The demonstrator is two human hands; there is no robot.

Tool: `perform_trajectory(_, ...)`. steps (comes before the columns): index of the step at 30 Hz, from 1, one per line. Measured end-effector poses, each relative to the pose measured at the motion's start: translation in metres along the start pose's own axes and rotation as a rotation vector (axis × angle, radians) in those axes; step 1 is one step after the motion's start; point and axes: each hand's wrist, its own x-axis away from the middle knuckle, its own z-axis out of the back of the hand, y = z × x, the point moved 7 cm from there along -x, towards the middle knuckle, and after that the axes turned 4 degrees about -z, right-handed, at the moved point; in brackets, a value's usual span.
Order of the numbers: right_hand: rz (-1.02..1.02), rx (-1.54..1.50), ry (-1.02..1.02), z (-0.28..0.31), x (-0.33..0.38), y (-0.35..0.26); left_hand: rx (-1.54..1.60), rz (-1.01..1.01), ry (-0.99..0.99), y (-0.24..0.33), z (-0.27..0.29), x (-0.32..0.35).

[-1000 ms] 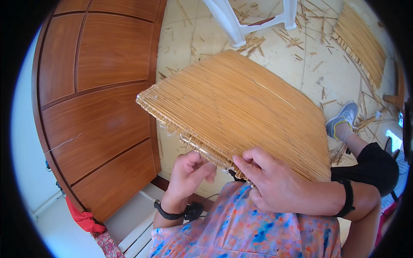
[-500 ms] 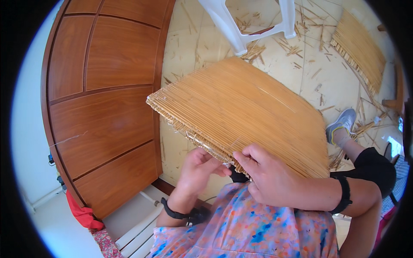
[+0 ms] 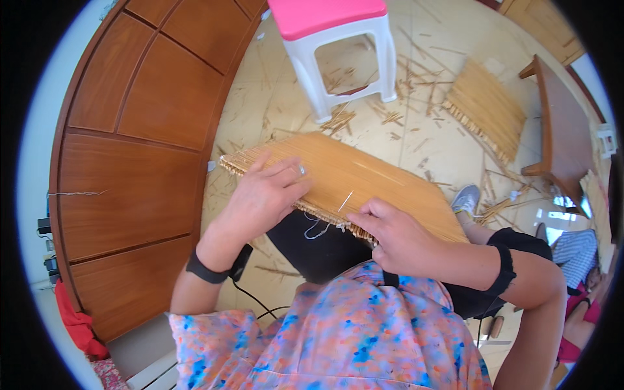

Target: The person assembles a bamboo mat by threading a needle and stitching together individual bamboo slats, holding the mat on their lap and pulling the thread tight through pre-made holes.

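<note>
The right hand [image 3: 400,237] pinches a thin metal needle [image 3: 345,201] between thumb and fingertips at the near edge of the flat rectangular mat of bound straw-coloured reeds [image 3: 364,179]. A pale thread [image 3: 314,229] hangs in a loop below that edge. The left hand [image 3: 263,195] lies open and flat, palm down, on the mat's left portion, pressing it and gripping nothing.

Change from one second ago: the mat was held raised and tilted with both hands at its near edge. It now lies low across the lap, and the left hand has moved onto its top face. Judged effect: the mat is steadied for stitching along its edge.

Count:
- Reed mats: two, the second [image 3: 486,110] lying on the tiled floor [image 3: 273,97], well apart.
- Needles: one.
- White plastic stools with pink seat [image 3: 338,39]: one.
- Black wristbands: two, one per forearm.
- Loose reed offcuts: many, scattered on the floor.
</note>
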Motion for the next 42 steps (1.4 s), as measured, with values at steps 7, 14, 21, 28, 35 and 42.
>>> perform_trajectory(7,0.108,0.397,0.174,0.064,0.042,0.012,0.064,-0.203,0.198,0.037,-0.006,-0.051)
perform_trajectory(14,0.086,0.85,0.498,0.145,0.09,0.022,0.107,-0.034,0.266,0.086,0.003,-0.121)
perform_trajectory(21,-0.28,0.639,1.124,0.192,0.155,0.074,0.134,0.084,0.284,0.145,0.009,-0.191)
perform_trajectory(28,-0.679,-0.168,0.996,0.172,0.155,0.146,0.35,0.069,0.135,0.201,-0.016,-0.228)
perform_trajectory(35,-0.752,0.052,1.051,0.174,0.19,0.147,0.941,-0.13,-0.504,0.244,-0.049,-0.213)
perform_trajectory(42,-0.785,0.061,1.08,0.164,0.208,0.149,1.671,0.016,0.026,0.198,-0.138,-0.247)
